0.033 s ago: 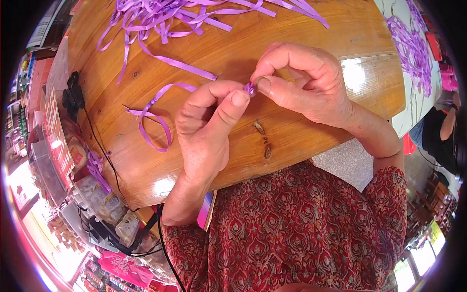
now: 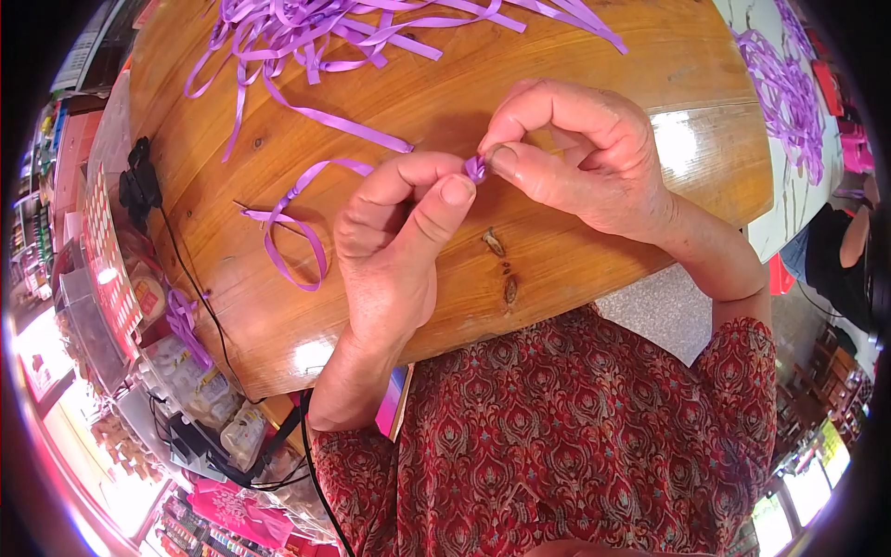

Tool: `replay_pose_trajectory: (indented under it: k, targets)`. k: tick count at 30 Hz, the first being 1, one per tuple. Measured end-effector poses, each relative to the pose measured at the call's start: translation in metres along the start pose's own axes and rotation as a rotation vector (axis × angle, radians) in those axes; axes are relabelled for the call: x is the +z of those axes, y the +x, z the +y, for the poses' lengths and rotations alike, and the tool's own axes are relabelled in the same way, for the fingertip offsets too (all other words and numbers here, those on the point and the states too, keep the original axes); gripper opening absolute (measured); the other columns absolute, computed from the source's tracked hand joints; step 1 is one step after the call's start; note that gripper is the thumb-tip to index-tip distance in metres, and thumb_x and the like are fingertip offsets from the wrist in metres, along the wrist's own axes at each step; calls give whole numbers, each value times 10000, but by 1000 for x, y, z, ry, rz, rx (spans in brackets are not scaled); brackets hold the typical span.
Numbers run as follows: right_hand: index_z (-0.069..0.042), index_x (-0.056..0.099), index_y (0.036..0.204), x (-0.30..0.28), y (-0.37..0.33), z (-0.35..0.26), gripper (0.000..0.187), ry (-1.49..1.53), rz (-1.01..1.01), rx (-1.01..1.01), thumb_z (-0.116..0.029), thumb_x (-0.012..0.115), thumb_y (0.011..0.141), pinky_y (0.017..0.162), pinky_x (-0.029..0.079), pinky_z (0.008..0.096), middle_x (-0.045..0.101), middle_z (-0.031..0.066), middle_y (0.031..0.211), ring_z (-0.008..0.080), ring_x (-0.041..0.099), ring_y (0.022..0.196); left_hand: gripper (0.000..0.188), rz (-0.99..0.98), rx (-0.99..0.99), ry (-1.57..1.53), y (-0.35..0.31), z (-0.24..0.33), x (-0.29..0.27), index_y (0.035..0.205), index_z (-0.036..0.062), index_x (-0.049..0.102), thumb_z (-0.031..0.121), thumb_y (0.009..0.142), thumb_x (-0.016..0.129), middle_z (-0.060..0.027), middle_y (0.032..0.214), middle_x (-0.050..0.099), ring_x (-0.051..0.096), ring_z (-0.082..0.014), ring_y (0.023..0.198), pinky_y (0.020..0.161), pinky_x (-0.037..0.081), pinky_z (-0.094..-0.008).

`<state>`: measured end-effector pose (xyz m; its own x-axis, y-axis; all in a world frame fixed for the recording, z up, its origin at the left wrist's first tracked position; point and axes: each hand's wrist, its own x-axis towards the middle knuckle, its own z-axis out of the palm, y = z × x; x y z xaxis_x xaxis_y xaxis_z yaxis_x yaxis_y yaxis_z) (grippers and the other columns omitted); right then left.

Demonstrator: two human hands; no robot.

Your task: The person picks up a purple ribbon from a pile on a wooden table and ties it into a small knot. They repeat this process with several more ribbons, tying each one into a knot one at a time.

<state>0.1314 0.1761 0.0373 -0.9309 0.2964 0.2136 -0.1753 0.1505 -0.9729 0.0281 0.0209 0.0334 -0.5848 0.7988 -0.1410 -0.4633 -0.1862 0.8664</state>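
Over the wooden table, a small folded or knotted bit of purple ribbon [image 2: 475, 169] is pinched between my two hands. My left hand [image 2: 394, 237] closes thumb and forefinger on its left side. From the other side, my right hand [image 2: 589, 162] grips it between thumb and index fingertip. A looped length of the same ribbon [image 2: 316, 255] trails onto the table left of my left hand, its tip lying beside a thin dark pointed piece [image 2: 241, 204]. How the fold is made is partly hidden by the fingertips.
Cut purple ribbons [image 2: 316, 32] lie heaped at the table's [image 2: 594, 278] far side. A second bundle [image 2: 784, 102] rests on a white surface at right. A black cable [image 2: 190, 274] runs down the left edge, near bagged goods [image 2: 190, 381]. Another person [image 2: 840, 260] is at far right.
Only a slight shift: the ribbon fold between my fingertips is turned a little and shows somewhat more of itself. Both hands stay in nearly the same place.
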Motion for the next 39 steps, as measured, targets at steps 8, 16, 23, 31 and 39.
replay_pose_trajectory:
  k: [8,16,23,31,39]
  targets:
    - [17,585,897,-3,0,1,83,-39,-17,-53,49,581,820,698,435,252,602,77,847,135,553,781,115,-8,-1,19,2,-2,-6,947,1,617,-35,838,604,25,810,575,493,-34,732,667,390,-166]
    - [-9,622,1065,-6,9,-5,376,-366,10,-322,-40,724,705,704,471,293,618,94,897,198,592,816,97,31,-3,42,0,0,-2,928,5,621,-27,838,609,26,806,579,494,-25,718,661,398,-159]
    - [-15,660,1009,-5,5,3,365,-518,-65,-485,-66,740,656,625,467,303,601,86,860,222,571,734,105,-3,-12,157,-3,3,2,938,10,646,-8,835,630,20,813,614,526,-23,739,675,428,-164]
    - [9,642,878,-11,6,8,261,-609,-26,-640,37,725,633,560,431,306,568,89,772,219,542,656,97,44,-53,214,1,1,2,925,18,654,2,829,643,64,743,579,460,-4,654,597,368,-139]
    - [7,610,811,-13,7,3,232,-587,-1,-538,96,652,602,550,397,295,553,79,723,211,523,629,65,67,57,411,0,5,3,884,24,659,4,823,652,92,691,512,369,13,591,512,287,-149]
